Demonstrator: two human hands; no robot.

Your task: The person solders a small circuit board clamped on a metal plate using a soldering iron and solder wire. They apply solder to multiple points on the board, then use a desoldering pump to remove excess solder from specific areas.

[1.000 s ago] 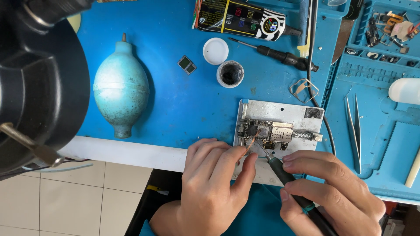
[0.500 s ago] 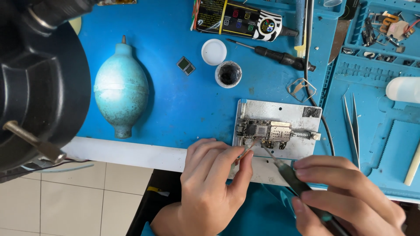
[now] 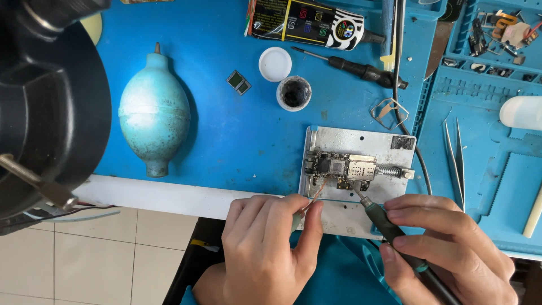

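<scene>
Here the circuit board (image 3: 341, 168) sits clamped in a metal holder plate (image 3: 361, 141) near the front edge of the blue desk (image 3: 226, 130), with a spring clamp (image 3: 389, 170) pressing against its right end. The right hand (image 3: 451, 243) is closed around a dark soldering iron (image 3: 389, 226), held like a pen, with the tip resting at the lower edge of the board beside the metal shield. The left hand (image 3: 271, 248) is closed in a pinch on a thin strand, copper-coloured and probably solder wire or braid (image 3: 316, 192), whose free end reaches the lower left part of the board. Both hands rest at the desk edge, which looks like sound practice: braced wrists should keep the tip from wandering across neighbouring components. For a clean joint, the tip and the strand should meet on one pad only, and contact is best kept brief so that nearby parts are not overheated. The iron should be kept low in angle, so that the side of the tip carries the heat. A dark paste pot (image 3: 294, 93) with its white lid (image 3: 275, 64) stands just behind the plate, within easy reach; tweezers (image 3: 453, 158) lie to the right, and a blue dust blower (image 3: 155, 116) lies well apart to the left.
</scene>
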